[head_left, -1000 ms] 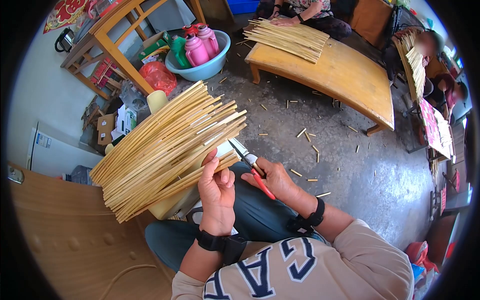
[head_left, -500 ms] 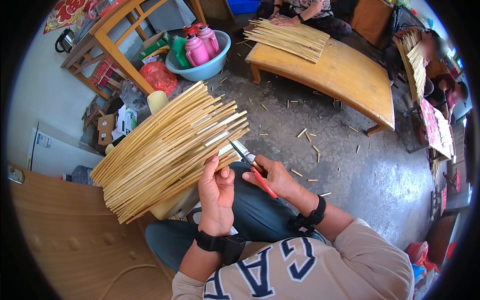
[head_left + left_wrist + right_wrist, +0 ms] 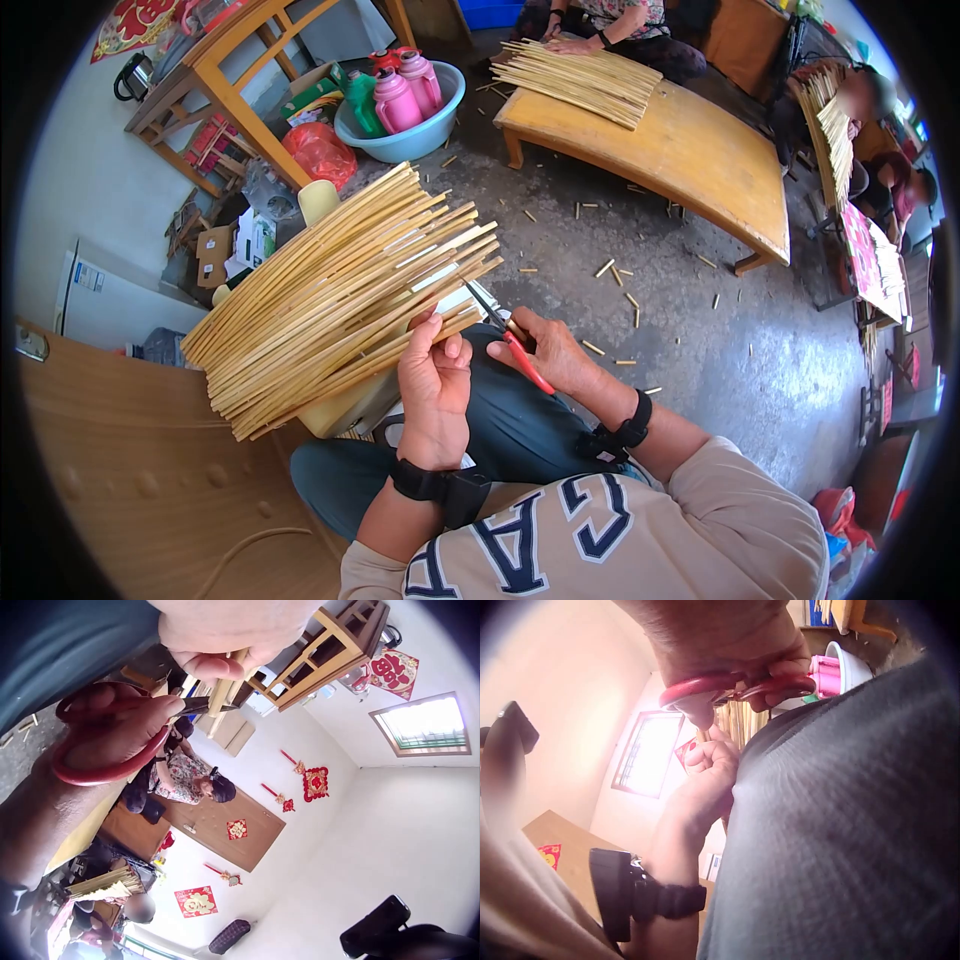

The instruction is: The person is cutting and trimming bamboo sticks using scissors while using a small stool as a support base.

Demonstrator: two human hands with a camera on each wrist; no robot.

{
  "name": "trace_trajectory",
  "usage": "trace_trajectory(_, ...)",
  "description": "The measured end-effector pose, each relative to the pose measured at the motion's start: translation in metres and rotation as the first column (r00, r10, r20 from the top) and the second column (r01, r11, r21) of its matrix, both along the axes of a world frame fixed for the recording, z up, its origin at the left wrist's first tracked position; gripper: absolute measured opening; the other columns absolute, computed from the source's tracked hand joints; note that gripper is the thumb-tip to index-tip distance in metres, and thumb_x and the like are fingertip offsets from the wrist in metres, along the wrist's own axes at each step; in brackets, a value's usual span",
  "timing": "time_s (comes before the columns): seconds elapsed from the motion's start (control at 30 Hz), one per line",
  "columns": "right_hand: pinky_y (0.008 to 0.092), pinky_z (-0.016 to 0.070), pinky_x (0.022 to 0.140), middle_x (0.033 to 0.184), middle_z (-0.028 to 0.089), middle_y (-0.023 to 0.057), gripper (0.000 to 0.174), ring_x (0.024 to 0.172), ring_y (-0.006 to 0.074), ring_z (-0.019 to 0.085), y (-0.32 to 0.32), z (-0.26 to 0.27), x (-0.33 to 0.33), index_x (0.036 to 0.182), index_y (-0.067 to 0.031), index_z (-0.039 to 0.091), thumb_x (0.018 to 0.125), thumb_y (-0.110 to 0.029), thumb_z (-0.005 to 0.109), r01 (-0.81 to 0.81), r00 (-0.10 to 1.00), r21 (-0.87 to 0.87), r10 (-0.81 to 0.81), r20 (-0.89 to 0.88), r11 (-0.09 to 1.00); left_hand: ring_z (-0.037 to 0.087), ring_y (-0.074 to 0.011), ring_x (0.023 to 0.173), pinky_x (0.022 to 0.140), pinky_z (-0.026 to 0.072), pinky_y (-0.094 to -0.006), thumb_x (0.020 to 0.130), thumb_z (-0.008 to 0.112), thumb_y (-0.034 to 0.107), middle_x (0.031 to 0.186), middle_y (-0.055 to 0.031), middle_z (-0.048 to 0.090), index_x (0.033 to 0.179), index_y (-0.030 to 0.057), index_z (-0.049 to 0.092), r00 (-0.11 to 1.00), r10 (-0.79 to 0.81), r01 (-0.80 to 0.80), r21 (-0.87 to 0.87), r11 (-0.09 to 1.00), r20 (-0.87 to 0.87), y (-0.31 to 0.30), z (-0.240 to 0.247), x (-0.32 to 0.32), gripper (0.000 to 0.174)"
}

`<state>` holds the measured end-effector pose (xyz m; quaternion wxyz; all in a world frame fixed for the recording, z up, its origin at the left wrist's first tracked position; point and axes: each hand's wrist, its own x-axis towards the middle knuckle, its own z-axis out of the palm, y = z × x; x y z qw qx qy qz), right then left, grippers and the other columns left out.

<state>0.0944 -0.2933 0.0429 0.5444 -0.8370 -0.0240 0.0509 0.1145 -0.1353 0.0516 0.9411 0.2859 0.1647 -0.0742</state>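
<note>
A wide layer of thin, straw-yellow reed sticks slants across my lap. At its near right edge my left hand pinches sticks close to their cut ends; the left wrist view shows a pale stick between thumb and fingers. My right hand grips red-handled scissors, fingers through the loops. Their dark blades reach right up to the pinched stick in the left wrist view. From the right wrist, the scissors' red loop shows just above the left hand.
Short cut pieces litter the grey floor. Ahead stands a low wooden table bearing more sticks, with a person behind it. A blue basin holds pink thermoses. Brown wooden furniture stands close on my left.
The sticks just above my left hand have shifted, with some ends now reaching a little farther right. The scissors have moved very slightly to the right; both hands stay almost in place.
</note>
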Motion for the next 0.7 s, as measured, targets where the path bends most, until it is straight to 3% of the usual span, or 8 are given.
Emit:
trace_trajectory(0.17,0.0301,0.0354,0.048,0.054,0.042,0.0047,0.037,0.051,0.0117,0.039,0.001,0.004,0.002,0.076,-0.0032,0.047,0.077,-0.031,0.072,0.001,1.0,0.002,-0.001,-0.029,1.0,0.043,-0.0087,0.049,0.043,0.035,-0.0218,0.085,0.053,0.006,0.071,0.0002,0.054,0.1,0.0066,0.061,1.0,-0.009,0.009,0.021,1.0,-0.008,0.0,0.0,-0.001,0.017)
trace_trajectory(0.33,0.0292,0.0339,0.046,0.053,0.041,0.0049,0.038,0.05,0.0103,0.038,0.0,-0.007,0.001,0.072,-0.0033,0.046,0.075,-0.028,0.074,0.009,0.998,0.054,-0.012,0.058,0.999,0.044,-0.0092,0.05,0.046,0.0343,-0.0235,0.084,0.055,0.006,0.068,-0.0005,0.052,0.101,0.0062,0.06,1.0,-0.021,0.021,0.001,1.0,0.003,0.001,0.001,-0.001,0.018)
trace_trajectory(0.53,0.0296,0.0356,0.046,0.053,0.042,0.006,0.038,0.051,0.0107,0.038,-0.002,-0.005,-0.001,0.071,-0.0031,0.047,0.074,-0.028,0.075,0.02,0.999,0.007,-0.02,0.043,1.0,0.043,-0.0084,0.049,0.043,0.034,-0.0219,0.087,0.055,0.011,0.075,-0.0005,0.056,0.104,0.0077,0.06,1.0,0.008,-0.008,-0.022,1.0,0.022,0.001,-0.005,0.0,0.018)
trace_trajectory(0.63,0.0326,0.0396,0.048,0.055,0.046,0.0107,0.038,0.048,0.0175,0.043,-0.003,-0.006,0.0,0.075,-0.0012,0.049,0.074,-0.029,0.074,0.014,0.999,-0.013,-0.014,0.047,1.0,0.046,-0.0092,0.052,0.046,0.0369,-0.0226,0.089,0.057,0.017,0.077,-0.0042,0.058,0.107,0.0049,0.058,0.999,-0.013,0.017,-0.077,0.997,0.049,0.003,0.0,0.002,0.022)
trace_trajectory(0.7,0.031,0.0379,0.047,0.054,0.045,0.0083,0.038,0.05,0.014,0.041,-0.002,-0.007,-0.001,0.073,-0.002,0.048,0.074,-0.029,0.075,0.023,0.998,-0.007,-0.023,0.052,1.0,0.054,-0.0107,0.059,0.05,0.0452,-0.0214,0.09,0.056,0.022,0.088,-0.0125,0.062,0.109,0.0019,0.055,0.991,-0.135,0.133,-0.093,0.987,-0.011,0.008,0.005,0.004,0.028)
